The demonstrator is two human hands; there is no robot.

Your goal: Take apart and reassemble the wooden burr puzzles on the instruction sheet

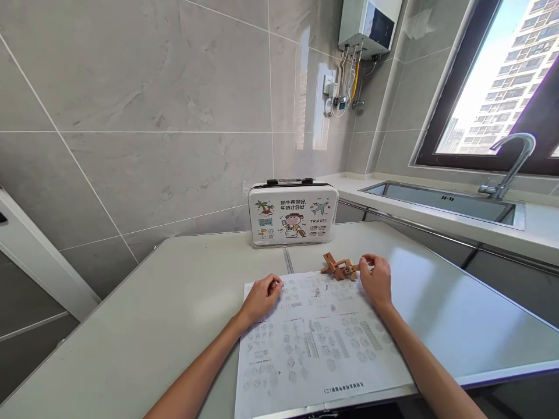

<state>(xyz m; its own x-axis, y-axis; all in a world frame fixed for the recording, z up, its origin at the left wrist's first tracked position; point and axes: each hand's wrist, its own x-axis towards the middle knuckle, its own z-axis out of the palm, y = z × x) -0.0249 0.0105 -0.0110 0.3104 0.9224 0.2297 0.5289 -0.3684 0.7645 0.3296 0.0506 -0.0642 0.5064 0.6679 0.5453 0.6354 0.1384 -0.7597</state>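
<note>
My left hand (262, 297) rests on the left edge of a large printed sheet (305, 361), its fingers loosely curled with nothing visible in them. My right hand (376, 279) is at the sheet's upper right, thumb and fingers pinched on the right end of a brown wooden piece. That piece belongs to, or lies against, a small cluster of interlocking wooden puzzle pieces (339, 267) at the sheet's far edge. Fingers partly cover the gripped end. Rows of small grey drawings fill the sheet, too faint to read.
A white case (293, 215) with cartoon prints and a black handle stands upright at the table's back, against the tiled wall. Right of the table (183, 285) runs a counter with a sink (437, 201) and a tap (515, 163). A water heater (371, 26) hangs above.
</note>
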